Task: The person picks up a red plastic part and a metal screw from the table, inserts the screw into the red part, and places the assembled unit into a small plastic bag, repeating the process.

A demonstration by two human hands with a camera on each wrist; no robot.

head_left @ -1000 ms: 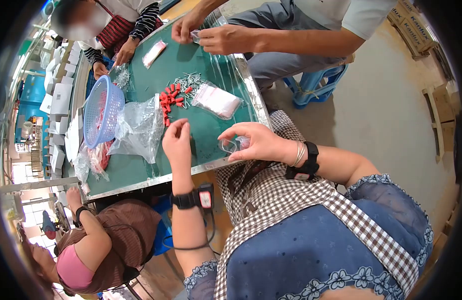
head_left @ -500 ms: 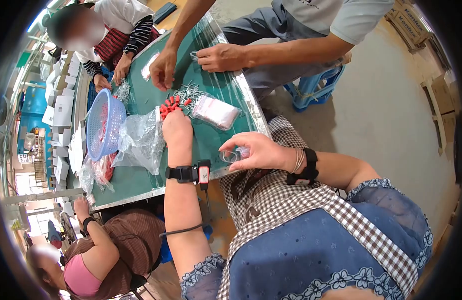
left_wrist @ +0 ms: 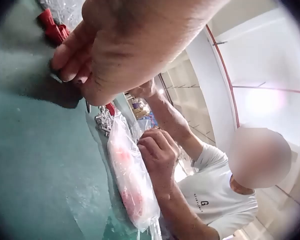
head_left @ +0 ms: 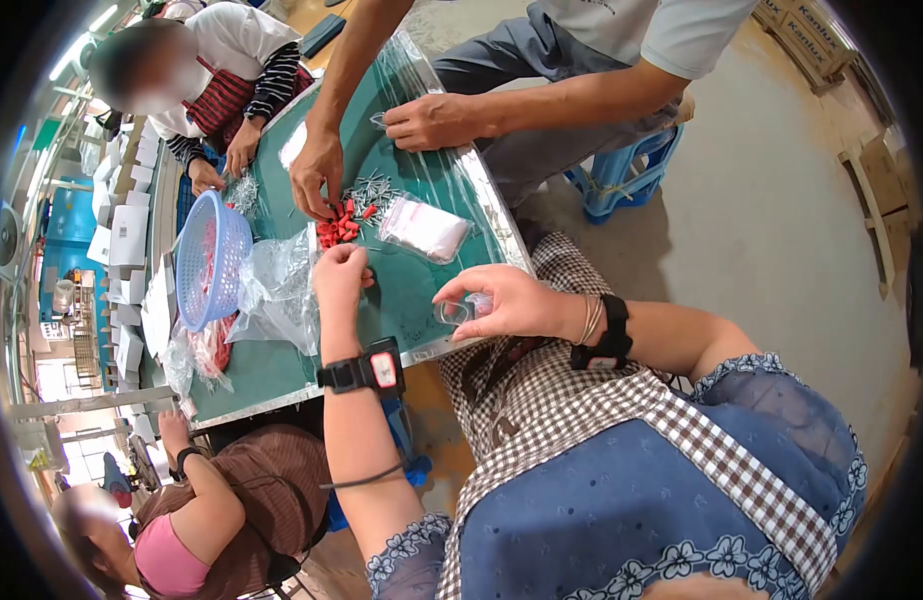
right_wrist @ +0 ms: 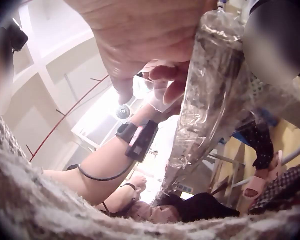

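Observation:
My left hand [head_left: 340, 285] is just on the near side of a heap of red plastic plugs [head_left: 334, 232], fingers curled and fingertips together. A thin metal sliver, like a screw [head_left: 373, 248], shows at those fingertips; the rest is hidden by the hand. My right hand [head_left: 522, 303] is held over the table's near edge, thumb and fingers curved round a small clear plastic bag [head_left: 452, 313] whose mouth gapes toward the left. Beyond the plugs lie loose silver screws [head_left: 377, 190]. Another person's hand [head_left: 319, 178] reaches down to the plugs from the far side.
A packet of small bags [head_left: 427, 228] lies right of the screws on the green table [head_left: 282, 375]. Left of my left hand are a crumpled clear bag [head_left: 277, 290] and a blue basket [head_left: 217, 265]. People sit on several sides of the table.
My left hand went forward to the red plugs, then drew back a little toward me. The other person's hand moved to the plugs. My right hand stays nearly still with the bag.

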